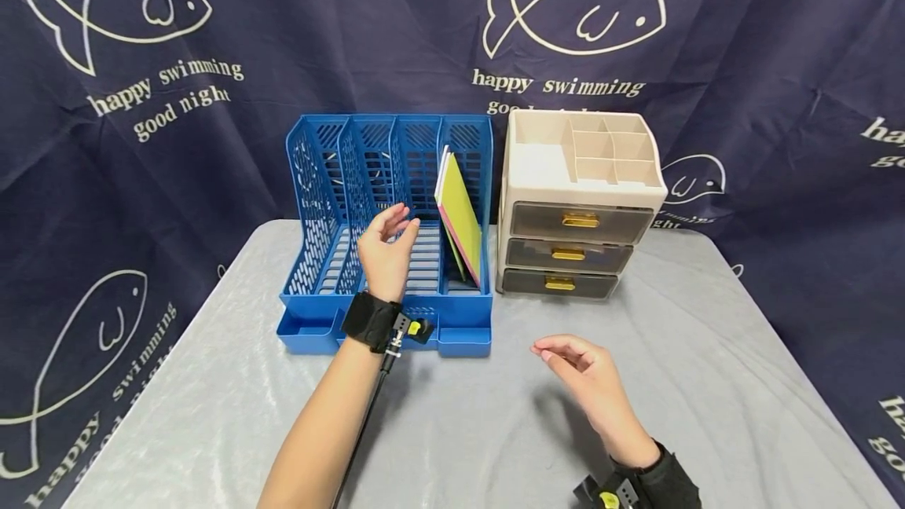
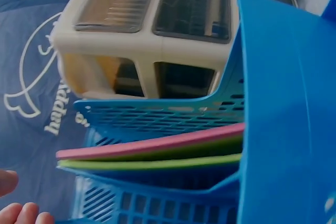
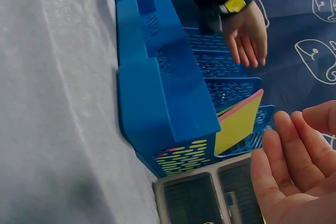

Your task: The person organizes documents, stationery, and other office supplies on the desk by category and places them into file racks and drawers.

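Observation:
My left hand [image 1: 387, 254] hovers over the blue file rack [image 1: 463, 306], in front of its middle compartments, with fingers loosely bent and nothing in them. Two thin notebooks, one with a yellow-green cover and pink edge [image 1: 463, 214], lean in the rack's rightmost compartment, just right of that hand. From the left wrist, a pink edge [image 2: 152, 142] and a green edge [image 2: 152, 164] show side by side. Over the table, in front of the drawer unit, my right hand [image 1: 590, 383] holds nothing; its fingers [image 3: 286, 150] are relaxed and slightly curved.
A cream drawer unit [image 1: 585, 193] with three dark clear drawers, gold handles and an open sectioned top stands right of the rack. Small blue trays [image 1: 464, 340] run along the rack's front. A pale cloth covers the table [image 1: 672, 336]; a navy fish-print curtain [image 1: 396, 38] hangs behind.

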A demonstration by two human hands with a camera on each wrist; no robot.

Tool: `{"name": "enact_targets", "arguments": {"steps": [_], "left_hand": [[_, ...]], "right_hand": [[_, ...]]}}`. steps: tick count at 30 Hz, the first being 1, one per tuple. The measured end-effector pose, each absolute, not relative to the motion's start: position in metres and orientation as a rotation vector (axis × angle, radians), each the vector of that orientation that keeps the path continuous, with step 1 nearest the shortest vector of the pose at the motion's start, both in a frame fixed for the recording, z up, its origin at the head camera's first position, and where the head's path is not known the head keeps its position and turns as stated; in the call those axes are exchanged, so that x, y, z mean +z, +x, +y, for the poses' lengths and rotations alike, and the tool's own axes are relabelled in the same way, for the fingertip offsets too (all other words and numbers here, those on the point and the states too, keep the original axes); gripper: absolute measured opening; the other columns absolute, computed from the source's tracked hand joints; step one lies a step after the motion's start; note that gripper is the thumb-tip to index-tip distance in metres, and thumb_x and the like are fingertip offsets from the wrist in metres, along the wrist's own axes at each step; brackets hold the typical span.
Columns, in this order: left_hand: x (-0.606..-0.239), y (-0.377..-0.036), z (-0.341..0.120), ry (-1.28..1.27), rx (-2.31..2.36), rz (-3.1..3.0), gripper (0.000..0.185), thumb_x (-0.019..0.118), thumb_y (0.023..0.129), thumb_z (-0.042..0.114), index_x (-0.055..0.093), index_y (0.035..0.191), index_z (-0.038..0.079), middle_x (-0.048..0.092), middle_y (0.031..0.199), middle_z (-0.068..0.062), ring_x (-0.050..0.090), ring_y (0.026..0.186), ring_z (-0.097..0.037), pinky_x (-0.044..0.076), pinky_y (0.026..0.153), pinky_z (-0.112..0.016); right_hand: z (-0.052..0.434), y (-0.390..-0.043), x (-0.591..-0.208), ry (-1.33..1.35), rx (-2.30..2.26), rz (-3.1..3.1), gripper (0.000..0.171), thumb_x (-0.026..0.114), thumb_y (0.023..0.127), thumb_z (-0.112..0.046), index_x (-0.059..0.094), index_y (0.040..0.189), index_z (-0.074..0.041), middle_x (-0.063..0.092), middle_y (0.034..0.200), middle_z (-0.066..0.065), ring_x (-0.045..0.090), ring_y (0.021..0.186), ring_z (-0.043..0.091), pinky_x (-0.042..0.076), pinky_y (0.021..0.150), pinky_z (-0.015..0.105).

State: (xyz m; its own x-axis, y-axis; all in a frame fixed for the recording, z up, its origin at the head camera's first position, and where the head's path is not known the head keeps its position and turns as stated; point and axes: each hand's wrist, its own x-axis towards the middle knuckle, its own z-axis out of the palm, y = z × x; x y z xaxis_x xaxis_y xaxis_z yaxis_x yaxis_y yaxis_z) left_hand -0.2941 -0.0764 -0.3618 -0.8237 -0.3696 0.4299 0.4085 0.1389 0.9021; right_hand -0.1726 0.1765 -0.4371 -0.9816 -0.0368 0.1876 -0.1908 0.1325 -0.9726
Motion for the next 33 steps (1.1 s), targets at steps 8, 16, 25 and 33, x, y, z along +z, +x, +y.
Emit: {"name": "enact_targets", "arguments": {"steps": [8,16,25,33], "left_hand": [[-0.355,-0.274,-0.096,-0.053,-1.724,-1.876,0.035,0.064,0.088,0.006,0.061,0.121,-0.003,0.064,0.118,-0.018,0.061,0.103,-0.028,0.051,0.083,-0.023],[-0.368,-0.262,-0.113,-0.189,-1.537,-1.981,0.032,0.067,0.088,0.014,0.064,0.119,0.005,0.067,0.112,-0.009,0.064,0.098,-0.016,0.053,0.085,-0.033],[-0.363,-0.229,-0.107,-0.346,-1.578,-2.070,0.033,0.066,0.086,0.001,0.062,0.119,-0.002,0.066,0.114,-0.016,0.062,0.105,-0.029,0.051,0.088,-0.030],[-0.380,-0.210,-0.108,-0.446,-1.539,-2.183,0.035,0.067,0.086,0.005,0.063,0.121,0.005,0.066,0.116,-0.009,0.061,0.109,-0.021,0.050,0.090,-0.030]], "right_hand": [[0.182,-0.172,-0.432,0.202,1.972,-2.287,0.016,0.060,0.090,-0.003,0.067,0.101,0.006,0.070,0.098,0.014,0.066,0.090,0.011,0.052,0.082,0.022],[0.185,-0.170,-0.429,0.222,1.968,-2.317,0.018,0.060,0.091,-0.007,0.066,0.104,0.004,0.069,0.102,0.016,0.066,0.095,0.012,0.051,0.084,0.020],[0.185,-0.170,-0.430,0.354,1.885,-2.361,0.018,0.061,0.090,-0.005,0.066,0.104,0.004,0.070,0.100,0.014,0.066,0.094,0.011,0.050,0.081,0.017],[0.183,-0.162,-0.433,0.395,1.872,-2.401,0.019,0.060,0.091,-0.008,0.067,0.107,0.001,0.068,0.103,0.017,0.064,0.094,0.006,0.051,0.080,0.019]]}}
